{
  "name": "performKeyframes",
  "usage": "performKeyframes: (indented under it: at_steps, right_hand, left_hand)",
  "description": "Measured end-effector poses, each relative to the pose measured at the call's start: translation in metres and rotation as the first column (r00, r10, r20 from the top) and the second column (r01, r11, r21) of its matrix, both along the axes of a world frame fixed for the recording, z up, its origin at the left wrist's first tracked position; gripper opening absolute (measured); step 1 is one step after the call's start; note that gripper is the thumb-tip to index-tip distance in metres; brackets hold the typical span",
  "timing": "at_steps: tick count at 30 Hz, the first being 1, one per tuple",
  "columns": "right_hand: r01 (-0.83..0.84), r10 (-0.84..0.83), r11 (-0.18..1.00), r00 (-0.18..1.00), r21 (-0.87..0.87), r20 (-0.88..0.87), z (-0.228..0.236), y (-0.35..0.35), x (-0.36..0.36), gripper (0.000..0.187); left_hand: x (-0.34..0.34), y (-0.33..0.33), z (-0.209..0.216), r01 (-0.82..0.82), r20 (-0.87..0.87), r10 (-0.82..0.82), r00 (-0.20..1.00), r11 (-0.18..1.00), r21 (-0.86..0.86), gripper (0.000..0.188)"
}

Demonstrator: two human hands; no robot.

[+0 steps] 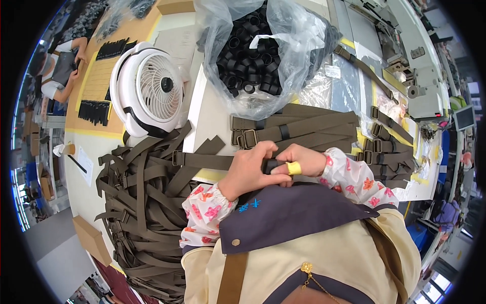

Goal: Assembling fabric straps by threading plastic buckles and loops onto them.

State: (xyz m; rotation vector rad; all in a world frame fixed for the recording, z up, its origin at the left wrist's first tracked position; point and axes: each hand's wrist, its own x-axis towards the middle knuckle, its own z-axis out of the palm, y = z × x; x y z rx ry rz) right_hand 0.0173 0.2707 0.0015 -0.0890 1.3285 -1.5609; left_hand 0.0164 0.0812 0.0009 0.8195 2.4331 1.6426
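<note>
My left hand [248, 169] is closed around the end of an olive-brown webbing strap [206, 161], which runs off to the left and has a metal buckle at its far end. Just right of it, my right hand [307, 160] is closed, with its fingertips on a small black band [271, 164] at the strap's end. Both hands meet there, so part of the band is hidden. Yellow tape [293, 168] wraps one right finger. Beyond my hands lie several straps with black bands [309, 126], flat and stacked.
A tangled heap of straps [144, 202] hangs over the table's left side. A white fan [159, 83] stands at left. A clear plastic bag [309, 38] holds many black rings [253, 58]. More buckled straps [390, 157] and a sewing machine [425, 76] are at right. A co-worker [58, 71] works far left.
</note>
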Motion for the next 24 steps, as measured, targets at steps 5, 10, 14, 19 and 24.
performKeyframes:
  at_steps: [5, 10, 14, 19, 24]
  right_hand:
    - [-0.033, 0.232, 0.961, 0.639, 0.274, -0.734, 0.008, 0.017, -0.009, 0.022]
    - [0.383, 0.342, 0.808, 0.313, 0.447, -0.886, 0.026, 0.106, -0.013, 0.016]
    - [0.555, 0.568, 0.624, 0.16, 0.55, -0.807, 0.02, 0.169, -0.013, 0.027]
    - [0.627, 0.792, 0.154, 0.384, 0.764, -0.475, 0.013, 0.197, -0.008, 0.038]
    - [0.536, 0.315, 0.798, 0.018, 0.275, -0.949, 0.034, 0.032, -0.062, 0.025]
  left_hand:
    - [-0.009, -0.011, -0.003, 0.108, -0.156, -0.154, 0.976, 0.956, -0.271, 0.027]
    - [-0.024, -0.033, -0.003, -0.155, -0.42, -0.054, 0.906, 0.882, -0.446, 0.017]
    - [-0.025, -0.008, -0.02, -0.225, -0.567, -0.049, 0.822, 0.888, -0.402, 0.021]
    - [-0.011, 0.021, -0.05, -0.234, -0.492, -0.02, 0.87, 0.863, -0.449, 0.042]
    - [-0.004, 0.019, -0.056, -0.229, -0.454, -0.007, 0.891, 0.856, -0.463, 0.048]
